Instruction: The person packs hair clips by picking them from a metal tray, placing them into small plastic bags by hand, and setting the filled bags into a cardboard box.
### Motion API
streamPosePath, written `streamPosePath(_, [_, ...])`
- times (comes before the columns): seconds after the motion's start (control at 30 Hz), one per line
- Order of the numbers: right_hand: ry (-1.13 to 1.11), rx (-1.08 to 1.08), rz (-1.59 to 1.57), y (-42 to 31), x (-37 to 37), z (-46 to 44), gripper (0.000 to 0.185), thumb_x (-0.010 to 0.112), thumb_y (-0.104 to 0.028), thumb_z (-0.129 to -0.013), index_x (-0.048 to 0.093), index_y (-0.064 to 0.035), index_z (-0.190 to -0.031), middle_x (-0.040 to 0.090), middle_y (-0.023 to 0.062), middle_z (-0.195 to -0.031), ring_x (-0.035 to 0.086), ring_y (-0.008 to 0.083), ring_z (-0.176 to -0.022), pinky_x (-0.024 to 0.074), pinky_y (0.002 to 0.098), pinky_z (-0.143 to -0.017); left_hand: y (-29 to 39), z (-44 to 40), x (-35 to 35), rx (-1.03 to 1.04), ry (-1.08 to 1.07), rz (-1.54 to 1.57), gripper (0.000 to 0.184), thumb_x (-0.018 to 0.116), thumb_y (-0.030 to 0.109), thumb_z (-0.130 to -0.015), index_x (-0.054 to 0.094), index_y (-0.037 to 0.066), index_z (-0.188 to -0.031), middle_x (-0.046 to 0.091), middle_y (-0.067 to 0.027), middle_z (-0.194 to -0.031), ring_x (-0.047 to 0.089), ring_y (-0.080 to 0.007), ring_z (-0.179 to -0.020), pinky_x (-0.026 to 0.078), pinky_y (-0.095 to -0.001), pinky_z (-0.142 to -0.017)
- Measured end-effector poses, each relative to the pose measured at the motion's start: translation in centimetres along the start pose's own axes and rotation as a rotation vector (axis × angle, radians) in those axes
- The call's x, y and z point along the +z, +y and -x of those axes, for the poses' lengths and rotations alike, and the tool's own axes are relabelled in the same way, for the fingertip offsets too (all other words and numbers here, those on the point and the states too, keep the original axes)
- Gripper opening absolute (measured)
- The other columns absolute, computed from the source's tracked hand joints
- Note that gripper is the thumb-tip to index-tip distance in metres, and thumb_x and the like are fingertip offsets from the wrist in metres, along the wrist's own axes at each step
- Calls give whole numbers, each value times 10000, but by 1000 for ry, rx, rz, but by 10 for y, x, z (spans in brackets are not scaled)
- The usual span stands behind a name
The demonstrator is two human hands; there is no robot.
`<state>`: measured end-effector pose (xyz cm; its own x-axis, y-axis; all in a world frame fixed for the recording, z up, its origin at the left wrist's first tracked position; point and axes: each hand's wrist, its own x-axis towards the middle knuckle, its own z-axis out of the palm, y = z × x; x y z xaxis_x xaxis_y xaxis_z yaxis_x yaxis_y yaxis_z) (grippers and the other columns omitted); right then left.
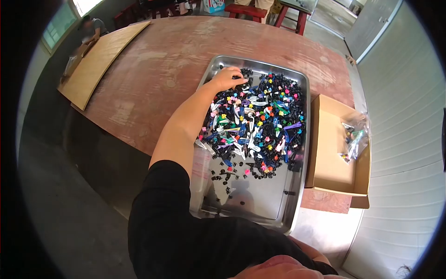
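Note:
My left hand (228, 79) reaches to the far left corner of a shiny metal tray (246, 197). Its thumb and fingers are apart, over small black claw clips (246, 73), and nothing shows held between them. A thick heap of hair clips (255, 116) covers the far and middle part of the tray: black claw clips, tiny coloured flower clips, and white, blue, green and purple snap clips. Several loose black pieces (227, 176) lie nearer to me on the bare metal. My right hand is out of sight; only part of that arm shows at the bottom right.
Right of the tray stands an open cardboard box (327, 153) with a clear plastic bag (355, 142) of clips inside. Both rest on a worn reddish wooden table (153, 69). A curved plywood board (104, 58) lies at the left. Another person (93, 30) sits beyond it; red stools (246, 11) stand behind.

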<state>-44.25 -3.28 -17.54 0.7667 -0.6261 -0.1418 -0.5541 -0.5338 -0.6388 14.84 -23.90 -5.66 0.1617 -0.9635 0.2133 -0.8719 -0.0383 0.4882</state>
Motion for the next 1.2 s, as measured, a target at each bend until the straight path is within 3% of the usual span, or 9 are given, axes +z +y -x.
streamPosePath(0.1, [2, -21, -14, -4, 1, 1, 350, 654, -204, -751, 631, -95, -1083, 612, 199, -1057, 572, 379, -1032, 447, 447, -905, 7, 3, 1, -100, -26, 222, 522, 653, 559, -796, 694, 42, -846, 627, -88, -1061, 650, -228, -786, 484, -318, -740])
streamPosePath(0.2, [12, -45, -25, -9, 2, 1, 348, 654, -199, -751, 631, -93, -1083, 613, 199, -1054, 573, 378, -1028, 449, 446, -902, 22, 10, -1, -339, -44, 260, 519, 666, 554, -796, 663, 35, -797, 642, -88, -891, 598, -176, -621, 449, -299, -629])
streamPosePath(0.27, [26, -60, -31, -12, 2, 0, 347, 653, -195, -752, 631, -92, -1082, 614, 199, -1052, 574, 378, -1026, 451, 445, -900, 29, 11, 3, -355, 9, 459, 529, 673, 566, -792, 632, 40, -753, 644, -89, -788, 549, -131, -649, 421, -288, -622])
streamPosePath(0.37, [39, -74, -42, -20, 3, 4, 346, 652, -190, -752, 630, -90, -1082, 615, 199, -1050, 575, 378, -1023, 453, 444, -898, 66, 26, -13, -518, -89, 728, 444, 667, 509, -835, 625, 77, -741, 669, -73, -951, 530, -194, -984, 345, -352, -938])
streamPosePath(0.67, [71, -104, -52, -46, 7, 24, 341, 650, -175, -753, 630, -85, -1082, 618, 198, -1041, 580, 377, -1013, 458, 442, -889, 155, 66, -8, -370, -48, 559, 382, 695, 445, -828, 676, 65, -843, 597, -61, -767, 544, -162, -767, 433, -337, -689])
streamPosePath(0.83, [98, -138, -35, -59, 2, 25, 339, 649, -166, -754, 630, -82, -1082, 619, 198, -1036, 582, 376, -1008, 462, 441, -885, 190, 101, 40, 250, 244, 121, 233, 733, 252, -782, 669, 52, -882, 596, -155, -1100, 524, -350, -1076, 417, -438, -934])
streamPosePath(0.97, [111, -189, -15, -67, -8, 14, 337, 648, -159, -754, 630, -80, -1082, 620, 197, -1033, 584, 375, -1003, 464, 439, -881, 211, 147, 42, 216, 88, -35, 504, 704, 400, -777, 612, 87, -1161, 351, -183, -1436, 293, -399, -1308, 282, -598, -1013])
streamPosePath(1.13, [115, -246, -19, -81, -12, 1, 335, 647, -150, -755, 630, -77, -1081, 622, 197, -1028, 586, 375, -998, 468, 438, -877, 155, 151, 4, 167, 403, -57, 535, 701, 450, -775, 613, 87, -1158, 474, -216, -1309, 389, -398, -1234, 336, -537, -987])
streamPosePath(1.2, [-43, 11, -59, -108, -41, 10, 276, 633, -65, -763, 660, -51, -1037, 664, 171, -907, 642, 341, -862, 516, 399, -769, 120, 147, -15, -87, 412, -1, 591, 667, 457, -810, 567, 8, -1181, 507, -230, -1221, 428, -399, -1172, 350, -499, -986])
